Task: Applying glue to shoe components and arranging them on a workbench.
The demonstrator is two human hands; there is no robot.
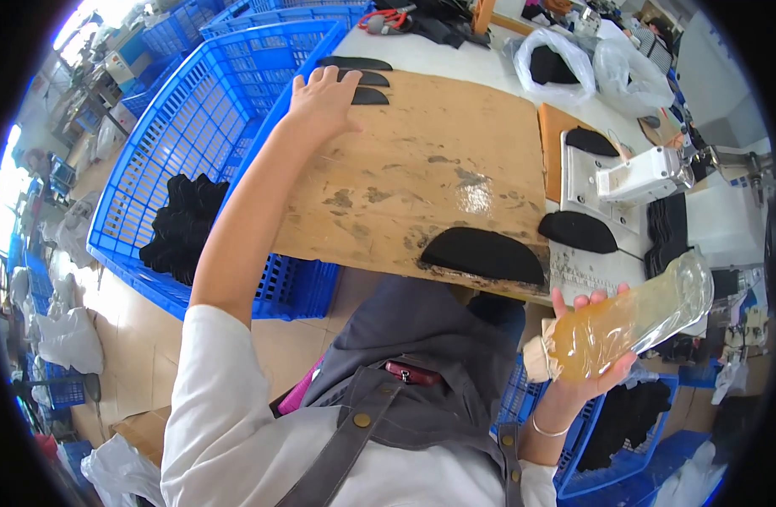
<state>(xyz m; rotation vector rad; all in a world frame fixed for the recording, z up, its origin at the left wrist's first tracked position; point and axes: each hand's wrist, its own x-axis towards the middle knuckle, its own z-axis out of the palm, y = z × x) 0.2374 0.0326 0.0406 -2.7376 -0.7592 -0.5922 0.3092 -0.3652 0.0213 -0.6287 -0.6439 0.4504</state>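
My right hand [592, 380] grips a clear plastic squeeze bottle [603, 331] of amber liquid, its cloth- or tape-wrapped end pointing to the lower left. At the far left of the stained brown board [455, 127], my left hand [323, 106] has its fingers apart over a few black half-moon pieces [369, 79]. Its fingertips are at the edge of these pieces; whether they touch is hard to tell. Near the board's front edge lies a larger black half-moon piece [482, 255], flat. Another black piece [578, 231] rests right of the board.
A sewing machine [645, 176] stands to the right. Left of the board is a big blue crate [176, 110] with a stack of black pieces [183, 224]. Clear plastic bags [631, 72] and red-handled scissors [383, 19] lie at the back. Lower right sits a blue crate [574, 460] holding black material.
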